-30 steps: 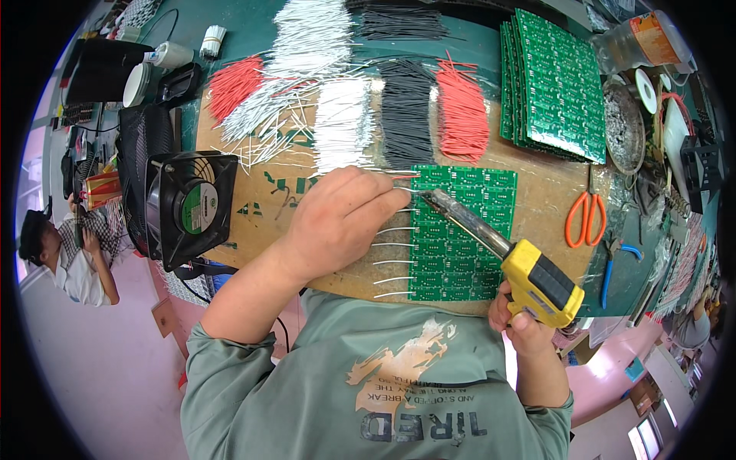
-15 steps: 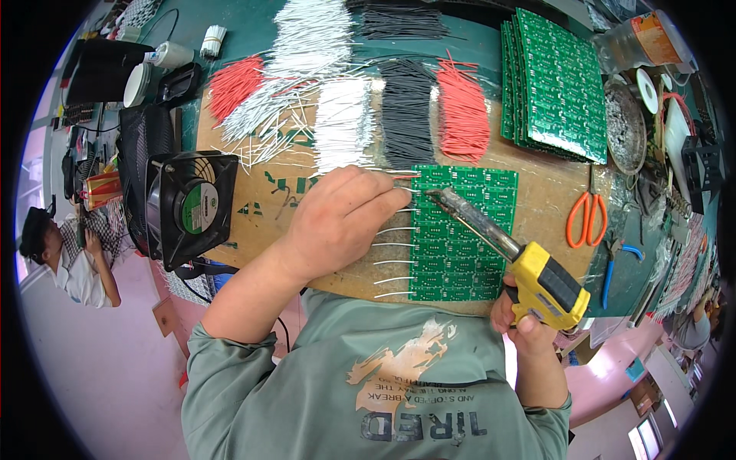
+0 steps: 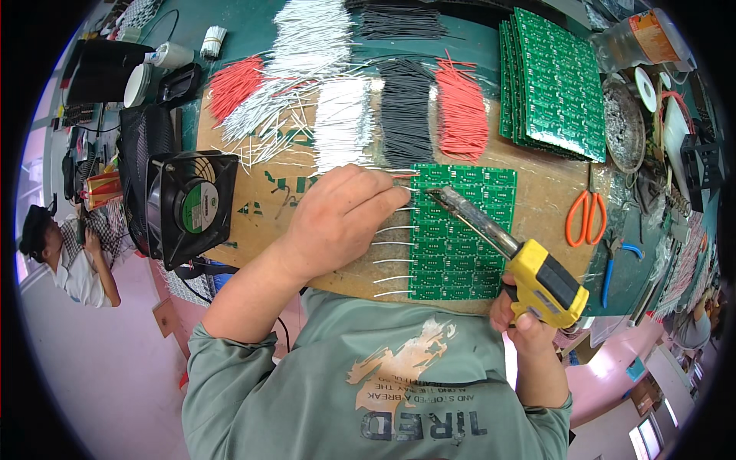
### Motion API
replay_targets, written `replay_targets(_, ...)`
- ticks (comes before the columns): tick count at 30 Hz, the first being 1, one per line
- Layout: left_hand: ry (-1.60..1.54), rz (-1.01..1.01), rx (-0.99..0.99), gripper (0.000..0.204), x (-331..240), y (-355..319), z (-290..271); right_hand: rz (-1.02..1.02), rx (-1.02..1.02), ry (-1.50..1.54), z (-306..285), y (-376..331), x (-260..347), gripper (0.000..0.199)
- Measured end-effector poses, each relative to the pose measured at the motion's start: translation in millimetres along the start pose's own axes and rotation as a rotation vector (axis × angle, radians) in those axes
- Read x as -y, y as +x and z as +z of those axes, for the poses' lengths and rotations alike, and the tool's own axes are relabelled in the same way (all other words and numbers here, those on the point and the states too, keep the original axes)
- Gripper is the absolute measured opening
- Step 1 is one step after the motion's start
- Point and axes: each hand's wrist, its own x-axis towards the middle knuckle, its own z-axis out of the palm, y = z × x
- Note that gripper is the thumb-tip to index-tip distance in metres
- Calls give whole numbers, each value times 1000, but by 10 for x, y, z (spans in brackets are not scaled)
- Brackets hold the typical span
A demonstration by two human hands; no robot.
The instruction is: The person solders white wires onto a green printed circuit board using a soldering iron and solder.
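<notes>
Brown board (image 3: 249, 192): L hand (image 3: 345, 215) palm-down, pinched by PCB (image 3: 452, 257), contents unclear; R hand (image 3: 524, 322) gripping soldering iron (image 3: 546, 284).

I cannot tell if my left hand (image 3: 341, 218) pinches something beside the green circuit board (image 3: 464, 249). The yellow soldering gun (image 3: 548, 285) hides some fingers of my right hand (image 3: 527, 330), and whether the gun's dark tip (image 3: 438, 194) touches the board is unclear. The upper edge cuts the far white wires (image 3: 313, 31).
</notes>
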Motion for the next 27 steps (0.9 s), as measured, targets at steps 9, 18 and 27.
replay_targets(9, 19, -3, 18, 34, -15, 20, -11, -346, -75, 78, -210, -120, 99, 92)
replay_targets(18, 51, -36, 44, 34, -43, 18, -26, -688, -654, -212, -797, 90, 685, 68)
replay_targets(27, 30, -37, 17, 31, -49, -1, -12, -455, -47, 42, -237, -3, 142, 92)
